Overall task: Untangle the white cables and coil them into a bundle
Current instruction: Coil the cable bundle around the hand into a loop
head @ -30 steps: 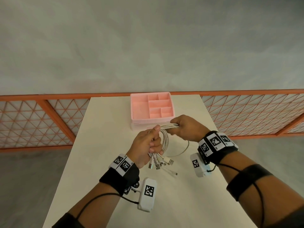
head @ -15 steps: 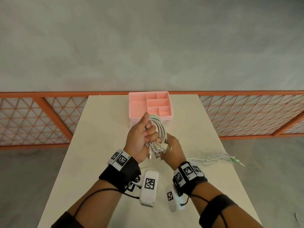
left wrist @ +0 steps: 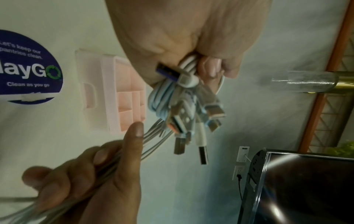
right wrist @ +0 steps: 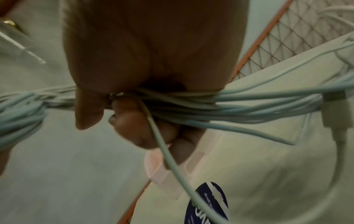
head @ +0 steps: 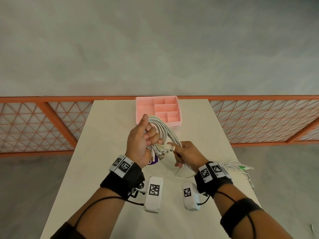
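Observation:
Above the table's middle, my left hand [head: 146, 138] grips a coil of white cables [head: 165, 130]. Its loop arcs up toward the pink tray. Several USB plugs [head: 161, 151] fan out below the fist, and they also dangle in the left wrist view as plugs [left wrist: 193, 121]. My right hand [head: 181, 155] sits just right of the plugs, its fingers curled round the lower strands of the same coil. The right wrist view shows those strands [right wrist: 191, 109] running through that fist. One loose cable end [head: 183, 175] trails onto the table [head: 107, 152].
A pink compartment tray [head: 144, 109] stands at the table's far edge. More white cables [head: 236, 167] lie at the right edge. A purple sticker [head: 153, 161] is stuck on the tabletop under my hands. An orange mesh railing [head: 34, 125] runs behind the table.
My right hand left the top of the loop by the tray, swung down under the left hand, and now holds the lower strands to the right. The left hand rose slightly.

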`<action>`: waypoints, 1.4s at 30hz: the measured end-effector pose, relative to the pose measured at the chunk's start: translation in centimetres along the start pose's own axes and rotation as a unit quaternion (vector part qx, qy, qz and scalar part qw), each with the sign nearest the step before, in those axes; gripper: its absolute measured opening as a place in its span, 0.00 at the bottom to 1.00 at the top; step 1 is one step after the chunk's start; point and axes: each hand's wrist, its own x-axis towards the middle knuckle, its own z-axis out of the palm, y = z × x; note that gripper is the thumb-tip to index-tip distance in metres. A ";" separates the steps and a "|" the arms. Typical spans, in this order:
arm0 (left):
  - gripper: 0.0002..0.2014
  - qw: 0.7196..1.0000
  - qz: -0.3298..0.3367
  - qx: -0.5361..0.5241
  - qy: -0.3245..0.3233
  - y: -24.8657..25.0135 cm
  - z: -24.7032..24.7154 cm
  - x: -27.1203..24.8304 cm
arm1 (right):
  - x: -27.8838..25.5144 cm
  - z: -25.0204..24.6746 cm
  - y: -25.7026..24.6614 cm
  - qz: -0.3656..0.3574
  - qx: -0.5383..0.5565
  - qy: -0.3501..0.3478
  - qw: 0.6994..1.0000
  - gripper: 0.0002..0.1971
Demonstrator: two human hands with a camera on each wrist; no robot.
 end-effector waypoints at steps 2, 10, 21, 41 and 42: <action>0.20 1.000 0.008 0.002 0.000 0.4 0.0 0.2 | 0.4 -0.4 -0.3 0.011 -0.018 0.015 1.000 0.28; 0.20 0.999 0.026 -0.025 0.021 0.2 0.8 0.9 | -0.2 4.7 2.0 -0.120 -0.354 0.170 0.912 0.14; 0.19 0.984 0.138 0.081 0.074 0.4 -1.5 1.1 | -1.8 7.0 4.2 -0.080 -0.161 0.017 0.984 0.19; 0.20 0.711 0.255 0.649 -0.093 -2.8 -5.7 1.2 | -3.3 3.7 -2.0 -0.035 -0.213 -0.227 0.950 0.05; 0.19 0.686 0.265 0.670 -0.099 -2.6 -5.8 1.1 | -3.4 3.3 -2.3 -0.039 -0.225 -0.231 0.946 0.03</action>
